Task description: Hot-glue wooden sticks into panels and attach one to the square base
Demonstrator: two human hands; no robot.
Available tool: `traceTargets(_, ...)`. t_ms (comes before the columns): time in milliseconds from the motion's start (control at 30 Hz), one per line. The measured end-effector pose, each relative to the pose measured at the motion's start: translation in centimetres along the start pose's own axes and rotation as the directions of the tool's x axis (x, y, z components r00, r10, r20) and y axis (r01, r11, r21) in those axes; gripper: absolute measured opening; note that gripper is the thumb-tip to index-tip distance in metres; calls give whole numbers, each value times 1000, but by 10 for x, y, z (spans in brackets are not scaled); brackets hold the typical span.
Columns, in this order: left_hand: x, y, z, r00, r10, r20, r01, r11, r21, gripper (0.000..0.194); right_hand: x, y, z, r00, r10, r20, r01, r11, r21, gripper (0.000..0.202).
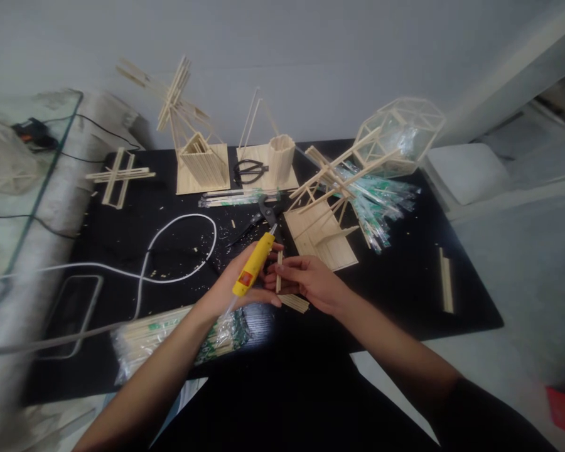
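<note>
My left hand (233,279) is wrapped round a yellow hot glue gun (255,260) with a red patch and a pale nozzle pointing away from me. The thumb stretches to the right below it, and a translucent stick juts from its back end. My right hand (313,279) is closed, pinching short wooden sticks (279,271) upright between thumb and fingers. The left fingertips are close by, partly hidden. A few more cut sticks (294,303) lie on the black table (386,301) under my hands. Black pliers (267,212) lie just beyond the nozzle.
Stick windmill-like models stand on wooden bases (202,172) at the back, with black scissors (249,171) between them. Wrapped chopsticks (381,201) lie right, a bagged bundle (155,336) front left. A white cable (183,216) loops on the left near a clear case (78,314).
</note>
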State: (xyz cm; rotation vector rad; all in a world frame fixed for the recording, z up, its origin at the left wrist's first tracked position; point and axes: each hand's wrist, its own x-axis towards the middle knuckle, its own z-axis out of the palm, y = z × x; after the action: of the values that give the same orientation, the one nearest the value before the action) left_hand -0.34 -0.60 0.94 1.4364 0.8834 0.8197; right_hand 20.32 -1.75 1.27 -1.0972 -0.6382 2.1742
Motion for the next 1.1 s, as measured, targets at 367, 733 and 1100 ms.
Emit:
traceTargets(367,-3,-10,1,999,33,-2,-32,995,98,81,-1,1,1,1000,-16,1,16,999,-36,39)
traceTargets(733,-4,-8,4,998,36,-44,-34,999,28,79,-3,1,0,1000,-27,9,27,999,-28,38)
traceTargets(1100,-2,-3,5,995,-49,-82,45,998,-52,80,-11,-1,-3,970,-218,-109,209,974,-90,38)
